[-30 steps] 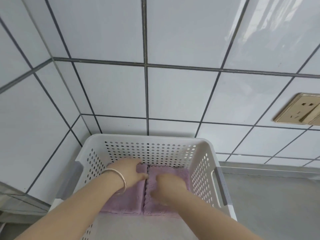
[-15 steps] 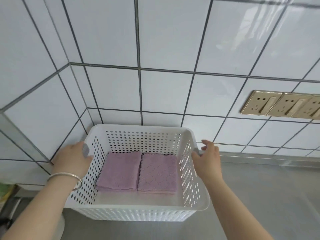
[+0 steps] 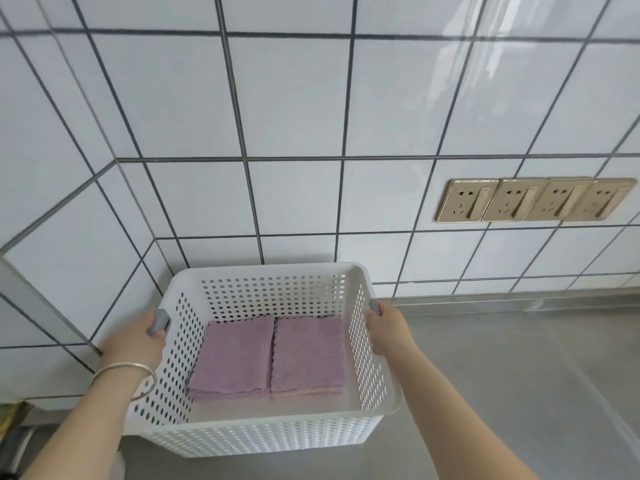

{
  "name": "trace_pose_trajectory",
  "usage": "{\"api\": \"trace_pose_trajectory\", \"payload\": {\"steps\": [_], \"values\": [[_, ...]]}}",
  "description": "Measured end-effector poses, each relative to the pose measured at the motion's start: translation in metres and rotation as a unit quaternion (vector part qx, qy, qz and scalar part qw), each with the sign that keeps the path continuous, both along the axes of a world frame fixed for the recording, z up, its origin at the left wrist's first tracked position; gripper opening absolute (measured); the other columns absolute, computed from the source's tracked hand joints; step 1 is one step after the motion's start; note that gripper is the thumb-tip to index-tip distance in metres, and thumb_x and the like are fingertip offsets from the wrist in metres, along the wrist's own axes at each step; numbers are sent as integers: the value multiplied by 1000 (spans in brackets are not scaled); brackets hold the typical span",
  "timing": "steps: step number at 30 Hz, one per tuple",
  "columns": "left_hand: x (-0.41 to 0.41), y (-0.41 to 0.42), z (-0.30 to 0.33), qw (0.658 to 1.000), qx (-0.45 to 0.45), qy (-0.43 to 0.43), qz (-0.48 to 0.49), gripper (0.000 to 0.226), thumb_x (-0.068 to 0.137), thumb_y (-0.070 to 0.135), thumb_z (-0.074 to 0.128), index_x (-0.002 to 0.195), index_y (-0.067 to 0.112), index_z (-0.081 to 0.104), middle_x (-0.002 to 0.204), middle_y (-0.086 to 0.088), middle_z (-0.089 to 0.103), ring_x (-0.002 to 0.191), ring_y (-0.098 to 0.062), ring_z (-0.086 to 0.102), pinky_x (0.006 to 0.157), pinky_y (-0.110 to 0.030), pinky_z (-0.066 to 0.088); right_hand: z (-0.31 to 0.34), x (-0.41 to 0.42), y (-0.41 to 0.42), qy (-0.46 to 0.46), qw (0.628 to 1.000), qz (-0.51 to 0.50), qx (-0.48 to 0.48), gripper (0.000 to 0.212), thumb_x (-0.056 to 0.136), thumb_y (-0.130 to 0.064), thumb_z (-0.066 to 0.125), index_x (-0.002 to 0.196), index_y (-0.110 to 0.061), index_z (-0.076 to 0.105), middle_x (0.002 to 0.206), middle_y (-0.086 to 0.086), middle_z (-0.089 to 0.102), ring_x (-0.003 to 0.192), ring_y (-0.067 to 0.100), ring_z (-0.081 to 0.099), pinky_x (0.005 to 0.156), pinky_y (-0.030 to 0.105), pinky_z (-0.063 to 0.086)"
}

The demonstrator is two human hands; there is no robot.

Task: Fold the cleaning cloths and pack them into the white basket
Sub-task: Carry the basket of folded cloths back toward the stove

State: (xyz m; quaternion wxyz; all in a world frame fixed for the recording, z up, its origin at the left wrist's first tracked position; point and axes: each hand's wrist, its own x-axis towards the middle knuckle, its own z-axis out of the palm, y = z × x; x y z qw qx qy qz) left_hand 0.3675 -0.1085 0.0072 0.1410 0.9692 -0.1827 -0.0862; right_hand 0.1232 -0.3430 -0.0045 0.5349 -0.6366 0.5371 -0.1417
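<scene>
The white perforated basket (image 3: 263,436) sits on the grey counter in the wall corner. Two folded purple cleaning cloths lie side by side on its floor: the left cloth (image 3: 233,358) and the right cloth (image 3: 308,356), which seems to rest on a pinkish layer beneath. My left hand (image 3: 136,344) grips the basket's grey left handle (image 3: 157,322). My right hand (image 3: 389,329) is closed on the grey right handle (image 3: 374,306). A silver bangle (image 3: 133,370) circles my left wrist.
White tiled walls (image 3: 294,133) meet in a corner right behind and left of the basket. A row of gold wall sockets (image 3: 533,199) sits on the back wall to the right. The grey counter (image 3: 519,375) stretches to the right.
My hands left the cloths inside the basket and took hold of its two side handles. The basket now appears further right in view, away from the corner.
</scene>
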Motion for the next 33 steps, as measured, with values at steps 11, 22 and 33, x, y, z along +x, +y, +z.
{"api": "trace_pose_trajectory", "payload": {"steps": [11,22,33], "values": [[-96,-5,24,984,-150,81,-55,11,91,14,45,94,23,49,98,-26,64,89,-37,59,75,-40,43,34,-122,-3,-12,999,-41,-14,18,94,-10,38,97,-21,52,63,0,42,48,17,31,46,21,29],[-165,-16,31,930,-233,221,-178,29,91,11,45,102,37,54,67,0,53,62,-21,47,67,-31,34,47,-242,68,24,980,-185,-63,14,94,-12,40,88,-23,45,64,-3,42,45,16,31,41,20,29],[-174,22,31,846,-135,331,-395,29,95,13,37,86,28,61,71,-5,49,65,-19,37,68,-32,31,34,-288,289,75,911,-403,-44,8,93,-16,44,88,-15,50,61,1,47,50,15,43,48,26,39]]}}
